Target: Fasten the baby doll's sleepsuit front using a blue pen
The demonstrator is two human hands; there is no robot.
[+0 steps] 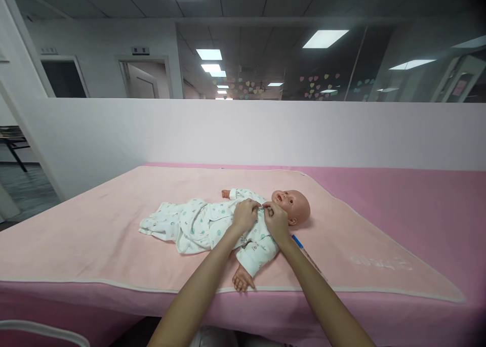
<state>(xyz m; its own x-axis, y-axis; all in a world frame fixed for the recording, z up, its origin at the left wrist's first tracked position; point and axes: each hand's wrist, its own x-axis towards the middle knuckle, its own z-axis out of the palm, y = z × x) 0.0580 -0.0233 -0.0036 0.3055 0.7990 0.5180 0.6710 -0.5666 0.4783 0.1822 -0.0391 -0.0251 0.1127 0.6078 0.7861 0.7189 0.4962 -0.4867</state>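
Note:
A baby doll (294, 205) lies on its back on a peach-coloured mat, its head to the right. It wears a white patterned baby outfit (199, 218) that covers its arms and legs. My left hand (246, 213) is over the chest, fingers pinched on the front of the outfit near the neck. Right beside it, my right hand (276, 219) pinches the cloth at the neckline, just below the doll's chin. The fingertips of both hands nearly meet. What exactly lies between them is too small to make out.
A pen-like stick with a blue end (297, 241) lies on the peach mat (94, 225), partly behind my right forearm. Under the mat is a pink cover (429, 210). A low white wall (284, 134) with glass above it stands behind. The table's front edge is close to me.

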